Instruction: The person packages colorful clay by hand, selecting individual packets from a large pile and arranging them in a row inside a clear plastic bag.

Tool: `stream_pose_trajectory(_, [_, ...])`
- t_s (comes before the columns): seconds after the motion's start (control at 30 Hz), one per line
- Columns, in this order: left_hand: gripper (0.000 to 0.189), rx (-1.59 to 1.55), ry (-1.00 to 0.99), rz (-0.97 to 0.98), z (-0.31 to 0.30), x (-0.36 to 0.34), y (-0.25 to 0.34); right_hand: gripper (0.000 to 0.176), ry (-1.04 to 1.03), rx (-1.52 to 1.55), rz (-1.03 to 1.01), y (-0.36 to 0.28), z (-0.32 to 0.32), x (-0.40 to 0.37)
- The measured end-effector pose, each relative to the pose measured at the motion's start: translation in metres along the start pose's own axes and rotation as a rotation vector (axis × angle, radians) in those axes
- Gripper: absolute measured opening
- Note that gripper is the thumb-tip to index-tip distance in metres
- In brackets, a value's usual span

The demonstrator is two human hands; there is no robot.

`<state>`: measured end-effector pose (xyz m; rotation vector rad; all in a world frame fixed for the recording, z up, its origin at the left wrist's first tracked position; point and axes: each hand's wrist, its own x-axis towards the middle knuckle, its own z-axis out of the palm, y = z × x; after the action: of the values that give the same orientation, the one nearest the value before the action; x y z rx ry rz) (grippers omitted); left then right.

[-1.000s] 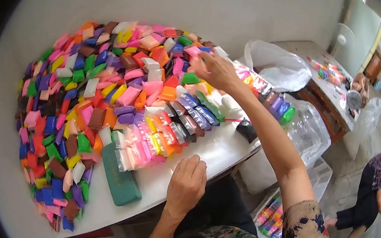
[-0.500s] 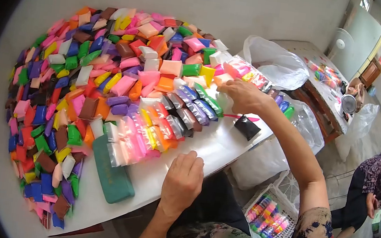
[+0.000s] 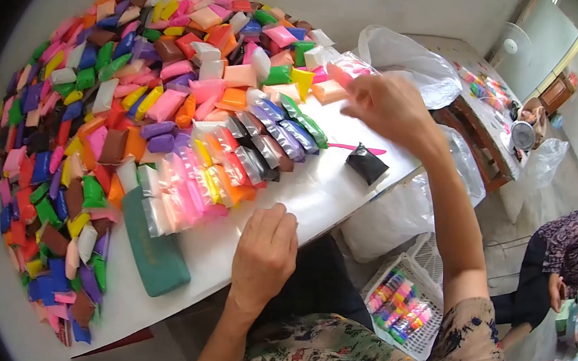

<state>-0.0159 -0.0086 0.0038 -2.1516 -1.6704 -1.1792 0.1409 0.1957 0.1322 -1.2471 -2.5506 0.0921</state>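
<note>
My right hand (image 3: 392, 106), smeared by motion, is raised over the right part of the white table (image 3: 331, 193). Its fingers point left with no packet showing in them, close to a peach packet (image 3: 329, 91). A whitish packet (image 3: 261, 65), slightly blurred, shows over the heap of coloured packets (image 3: 102, 147). At the table's front edge my left hand (image 3: 266, 246) is curled into a loose fist. Beyond it lie neat rows of clear-wrapped coloured packets (image 3: 233, 166). To the right are a black packet (image 3: 367, 164) and a pink stick-like tool (image 3: 358, 148).
A green case (image 3: 154, 250) lies at the front left. Clear plastic bags (image 3: 418, 66) stand at the right end. Below the table, a white basket (image 3: 420, 348) holds coloured packets. Another person (image 3: 569, 251) sits at the far right, near a second table (image 3: 487, 125).
My right hand has lifted away from the table and let go of a whitish packet, which now shows over the heap. My left hand stays curled. The whole view has shifted slightly.
</note>
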Motion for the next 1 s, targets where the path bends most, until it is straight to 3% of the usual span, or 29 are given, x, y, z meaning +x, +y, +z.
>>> stream_pose_trajectory(0.17, [0.02, 0.046, -0.011, 0.013, 0.0, -0.001, 0.0, 0.045, -0.043, -0.113, 0.0, 0.017, 0.043, -0.072])
stream_pose_trajectory(0.23, [0.02, 0.054, -0.013, 0.022, -0.001, -0.002, 0.0, 0.039, 0.067, -0.003, 0.016, 0.02, 0.052, -0.082])
stream_pose_trajectory(0.33, [0.02, 0.065, -0.001, 0.024, 0.0, -0.002, 0.001, 0.035, 0.093, -0.043, 0.034, 0.021, 0.048, -0.082])
stream_pose_trajectory(0.43, [0.019, 0.064, -0.008, 0.004, 0.0, -0.001, 0.001, 0.037, 0.262, 0.023, 0.007, 0.014, 0.042, -0.055])
stream_pose_trajectory(0.47, [0.019, 0.059, -0.015, -0.006, 0.0, -0.001, 0.002, 0.038, 0.198, -0.001, 0.029, 0.018, 0.044, -0.038])
stream_pose_trajectory(0.57, [0.02, 0.049, -0.029, -0.001, -0.001, -0.002, 0.002, 0.038, 0.362, 0.029, -0.102, 0.023, 0.071, -0.019])
stream_pose_trajectory(0.67, [0.021, 0.055, -0.016, 0.02, -0.002, -0.002, -0.001, 0.028, 0.441, 0.084, -0.165, 0.025, 0.078, -0.042])
stream_pose_trajectory(0.77, [0.021, 0.047, -0.022, 0.002, 0.0, -0.001, 0.001, 0.015, 0.326, 0.014, -0.183, 0.037, 0.095, -0.071])
stream_pose_trajectory(0.8, [0.022, 0.046, -0.032, -0.004, 0.0, -0.001, 0.001, 0.012, 0.421, 0.008, -0.19, 0.037, 0.098, -0.076])
stream_pose_trajectory(1.0, [0.021, 0.066, -0.025, 0.006, 0.0, -0.002, 0.001, 0.012, 0.419, -0.103, 0.064, 0.029, 0.098, -0.09])
